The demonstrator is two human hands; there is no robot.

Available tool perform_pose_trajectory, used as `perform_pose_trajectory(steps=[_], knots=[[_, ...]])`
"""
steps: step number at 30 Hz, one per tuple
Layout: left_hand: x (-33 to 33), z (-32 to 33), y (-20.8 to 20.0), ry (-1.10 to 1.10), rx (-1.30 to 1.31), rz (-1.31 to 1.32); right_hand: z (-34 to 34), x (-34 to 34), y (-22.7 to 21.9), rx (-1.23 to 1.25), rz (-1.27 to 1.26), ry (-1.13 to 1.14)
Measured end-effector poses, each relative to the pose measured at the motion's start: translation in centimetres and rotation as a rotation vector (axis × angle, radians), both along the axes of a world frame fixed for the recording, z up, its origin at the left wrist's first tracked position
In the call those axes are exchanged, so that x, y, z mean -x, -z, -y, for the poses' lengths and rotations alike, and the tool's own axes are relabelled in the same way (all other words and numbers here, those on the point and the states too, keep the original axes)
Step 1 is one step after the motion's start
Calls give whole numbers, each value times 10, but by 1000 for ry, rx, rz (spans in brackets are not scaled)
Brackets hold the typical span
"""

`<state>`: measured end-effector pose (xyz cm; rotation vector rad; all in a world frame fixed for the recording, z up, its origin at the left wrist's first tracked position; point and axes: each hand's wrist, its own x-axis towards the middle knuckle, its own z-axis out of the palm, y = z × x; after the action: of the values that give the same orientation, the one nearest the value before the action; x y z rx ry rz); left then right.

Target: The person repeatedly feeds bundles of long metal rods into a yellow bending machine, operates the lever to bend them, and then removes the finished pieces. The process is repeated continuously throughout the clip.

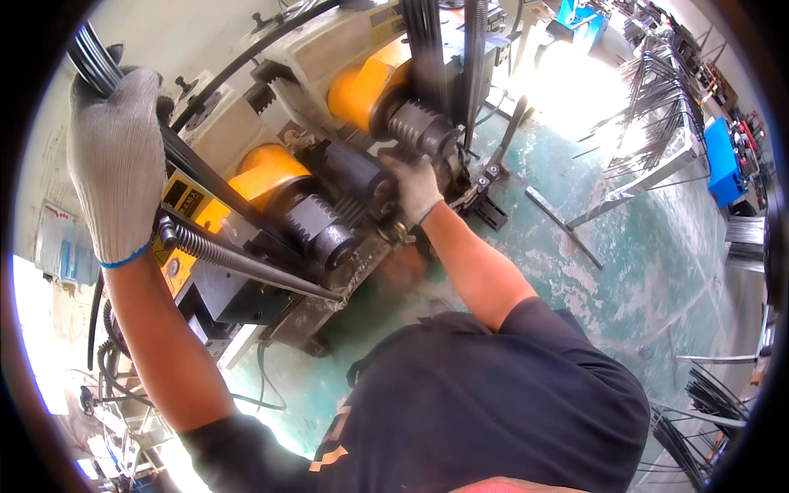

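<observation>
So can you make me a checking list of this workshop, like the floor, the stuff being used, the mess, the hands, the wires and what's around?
Surface: green floor, worn and patchy.
Job's things: machine with yellow drums and dark ribbed rollers; bundle of dark rods running across it.
Clutter: loose metal bar on the floor.
Grippers: left hand, in a white glove, gripping the rod bundle; right hand, gloved, resting by the rollers, grip unclear.
Cables: black hose over the machine; dark cables hanging lower left.
Surroundings: rack of rods, blue bin, more rods lower right.
</observation>
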<state>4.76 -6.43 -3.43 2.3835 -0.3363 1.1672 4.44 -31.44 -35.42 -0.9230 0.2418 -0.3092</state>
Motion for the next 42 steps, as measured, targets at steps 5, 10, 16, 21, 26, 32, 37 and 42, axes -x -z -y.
perform_pose_trajectory(steps=[5, 10, 16, 21, 26, 32, 37, 42], knots=[[-1, -6, -2, -42, -9, -37, 1, -6, 10, 6, 1, -11], [-2, -5, 0, 1, 31, -18, 2, -12, 21, 6, 17, -2], [-4, -9, 0, -11, 3, 1, 0, -10, 15, -15, 3, -17], [-1, -5, 0, -4, -3, 18, 3, -12, 17, 2, 14, -19], [-2, -4, 1, 25, -10, 56, 3, -13, 18, 6, 18, -21], [-2, -7, 0, 40, 16, -9, 2, -7, 9, -8, 9, -30], [4, -7, -1, -4, -3, 23, 1, -9, 13, 10, 17, -28], [23, -10, 2, 61, 145, -89, 2, -15, 25, 71, 18, 48]])
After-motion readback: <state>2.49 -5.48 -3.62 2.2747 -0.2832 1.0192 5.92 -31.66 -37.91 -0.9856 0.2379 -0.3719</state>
